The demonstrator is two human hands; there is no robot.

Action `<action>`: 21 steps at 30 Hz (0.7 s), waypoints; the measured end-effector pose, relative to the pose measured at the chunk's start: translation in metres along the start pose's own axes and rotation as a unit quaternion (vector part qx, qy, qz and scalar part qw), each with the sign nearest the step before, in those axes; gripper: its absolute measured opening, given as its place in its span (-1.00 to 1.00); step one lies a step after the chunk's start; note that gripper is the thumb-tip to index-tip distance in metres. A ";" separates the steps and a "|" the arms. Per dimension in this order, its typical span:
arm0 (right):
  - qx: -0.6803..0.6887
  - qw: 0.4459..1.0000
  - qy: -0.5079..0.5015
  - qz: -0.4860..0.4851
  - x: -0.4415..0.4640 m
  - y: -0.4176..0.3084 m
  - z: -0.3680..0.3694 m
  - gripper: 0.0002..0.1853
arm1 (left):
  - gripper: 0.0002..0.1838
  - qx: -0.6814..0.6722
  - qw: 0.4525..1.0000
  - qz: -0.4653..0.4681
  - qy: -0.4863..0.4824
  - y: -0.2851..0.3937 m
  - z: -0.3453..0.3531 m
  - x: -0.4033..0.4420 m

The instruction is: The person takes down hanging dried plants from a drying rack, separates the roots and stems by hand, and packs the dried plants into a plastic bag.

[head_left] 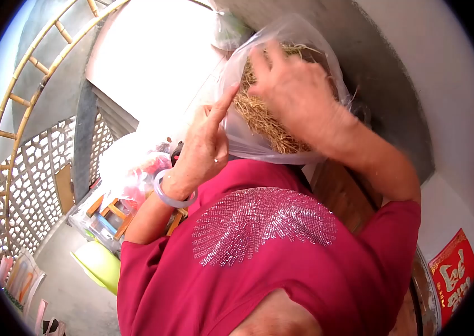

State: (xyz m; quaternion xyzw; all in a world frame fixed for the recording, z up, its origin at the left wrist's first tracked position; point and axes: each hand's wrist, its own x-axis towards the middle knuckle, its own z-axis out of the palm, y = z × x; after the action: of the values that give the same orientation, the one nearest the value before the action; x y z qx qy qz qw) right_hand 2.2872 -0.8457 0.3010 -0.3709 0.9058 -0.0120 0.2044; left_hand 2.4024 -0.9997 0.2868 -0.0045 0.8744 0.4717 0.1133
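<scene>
A clear plastic bag (242, 137) stands open in front of me. Inside it lies a mass of dry, brown, straw-like stems or roots (273, 129). My left hand (206, 140), a pale bangle (172, 190) round its wrist, is at the bag's left edge. Its index finger points along the plastic while the other fingers curl against the rim. Over the bag's mouth is my right hand (293, 84), slightly blurred, fingers apart above the dry stems. Its fingertips reach toward the far side of the bag; I see nothing held in it.
Beyond the bag sits another tied plastic bag (230, 31) with something green. At left are a bamboo ladder (38, 64), a latticed wall (41, 162), a wooden rack (114, 213) with plastic bags and a lime-green basin (97, 266). A red sign (454, 274) is at right.
</scene>
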 end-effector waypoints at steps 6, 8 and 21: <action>-0.125 0.991 -0.043 0.027 -0.027 -0.033 0.052 -0.29 | -0.16 -0.006 0.999 -0.041 0.023 0.002 0.004 -0.001; -0.147 0.988 0.003 0.046 -0.027 -0.026 0.066 -0.25 | -0.14 0.016 0.999 -0.027 0.035 -0.003 0.004 0.001; 0.416 0.906 -0.059 0.049 0.011 0.102 0.016 -0.51 | -0.07 -0.032 0.998 -0.045 0.040 -0.006 0.013 -0.007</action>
State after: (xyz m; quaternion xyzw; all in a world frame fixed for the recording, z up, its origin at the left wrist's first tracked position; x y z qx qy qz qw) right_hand 2.2183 -0.7771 0.2651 -0.2074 0.8221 -0.3553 0.3937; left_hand 2.4125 -0.9930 0.2758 -0.0668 0.8619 0.4928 0.0990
